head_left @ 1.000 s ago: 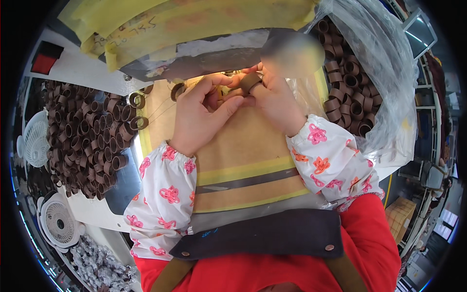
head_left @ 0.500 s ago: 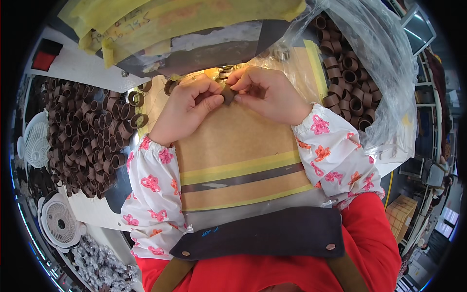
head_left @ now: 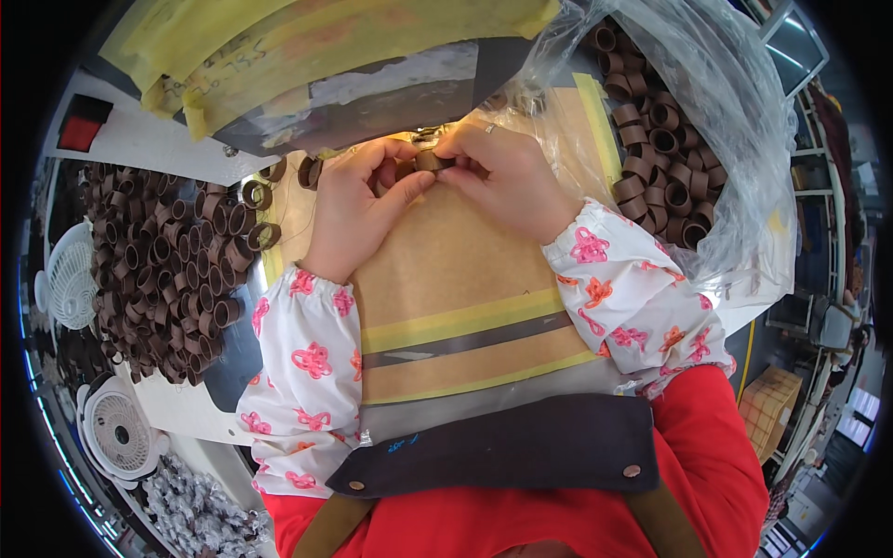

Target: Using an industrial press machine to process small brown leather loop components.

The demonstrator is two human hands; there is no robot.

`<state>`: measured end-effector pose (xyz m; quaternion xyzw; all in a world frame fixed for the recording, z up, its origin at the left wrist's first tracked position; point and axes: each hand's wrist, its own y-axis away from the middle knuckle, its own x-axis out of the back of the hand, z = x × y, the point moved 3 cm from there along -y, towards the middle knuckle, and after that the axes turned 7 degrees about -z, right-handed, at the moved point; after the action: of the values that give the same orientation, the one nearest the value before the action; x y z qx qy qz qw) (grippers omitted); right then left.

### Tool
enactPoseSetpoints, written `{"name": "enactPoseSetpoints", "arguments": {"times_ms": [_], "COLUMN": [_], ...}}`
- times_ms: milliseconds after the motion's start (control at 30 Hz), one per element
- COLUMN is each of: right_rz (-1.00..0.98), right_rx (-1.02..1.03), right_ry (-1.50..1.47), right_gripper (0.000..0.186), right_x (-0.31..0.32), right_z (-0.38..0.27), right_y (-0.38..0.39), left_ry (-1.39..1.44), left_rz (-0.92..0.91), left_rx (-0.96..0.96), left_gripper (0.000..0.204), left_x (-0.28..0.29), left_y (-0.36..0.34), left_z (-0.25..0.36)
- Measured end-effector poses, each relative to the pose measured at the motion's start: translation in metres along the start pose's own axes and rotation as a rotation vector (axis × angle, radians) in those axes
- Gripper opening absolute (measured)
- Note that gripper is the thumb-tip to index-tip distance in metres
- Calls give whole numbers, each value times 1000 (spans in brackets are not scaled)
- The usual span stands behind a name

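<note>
A brown ring-shaped band is held between both hands, close to the lit metal parts under the machine head. My left hand is closed, its thumb and fingers pinching the band's left side. From the other side, my right hand pinches the band's right end with bent fingers. My fingers partly cover the band, so where it meets the metal parts is hidden. Beneath my hands lies a tan work surface edged with yellow tape.
Heaped brown rings cover the left side, with a few loose rings beside the work surface. More brown rings lie at the right by clear plastic sheeting. A tape-covered machine head overhangs the far side. White fans stand at far left.
The band has moved away from me, nearer the machine's metal parts. It looked flat and angled before, and now its rounded side shows. Both hands have moved with it.
</note>
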<state>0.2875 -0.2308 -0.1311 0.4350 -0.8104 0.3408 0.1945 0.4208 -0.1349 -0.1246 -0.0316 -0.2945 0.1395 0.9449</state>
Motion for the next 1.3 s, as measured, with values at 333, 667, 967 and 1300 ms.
{"name": "enactPoseSetpoints", "arguments": {"times_ms": [333,667,967,1300], "right_rz": [12,47,27,69], "right_rx": [9,10,-9,-49], "right_ry": [-16,82,100,335], "right_gripper": [9,7,8,11], "right_x": [1,-2,-1,4], "right_z": [0,6,4,2], "right_y": [-5,-16,-17,-17], "left_ry": [-146,-41,-135,-132], "left_rz": [188,119,81,62], "left_rx": [66,279,261,245], "left_gripper": [24,28,31,28], "left_x": [-9,-10,-6,-8], "left_y": [-2,-11,-13,-14], "left_z": [-4,-19,-13,-18]}}
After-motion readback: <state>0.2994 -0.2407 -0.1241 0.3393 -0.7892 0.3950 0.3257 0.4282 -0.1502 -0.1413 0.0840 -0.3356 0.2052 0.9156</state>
